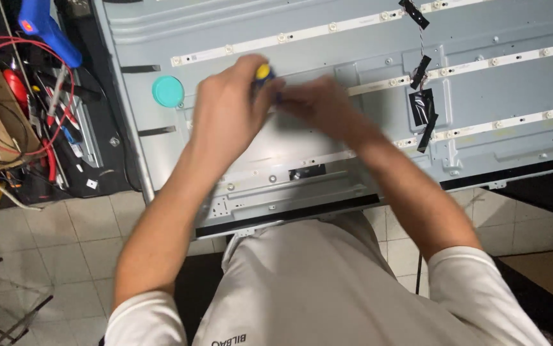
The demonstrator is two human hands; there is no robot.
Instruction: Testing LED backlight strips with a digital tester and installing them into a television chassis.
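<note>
A large grey metal back panel (494, 25) lies flat in front of me, crossed by several white light strips (327, 28) with small round lenses. My left hand (225, 109) is closed around a screwdriver with a yellow and blue handle (262, 72), held upright over the panel's middle. My right hand (318, 106) reaches in from the right and touches the tool's lower part or the panel beside it; motion blur hides its fingers. Both hands sit close together above the panel.
A teal round lid (168, 91) rests on the panel's left side. Black tape pieces and a twisted wire (422, 77) hang at the right. A cluttered shelf with red cables (20, 96) and a blue tool (42, 25) stands left. Tiled floor (77, 237) lies below.
</note>
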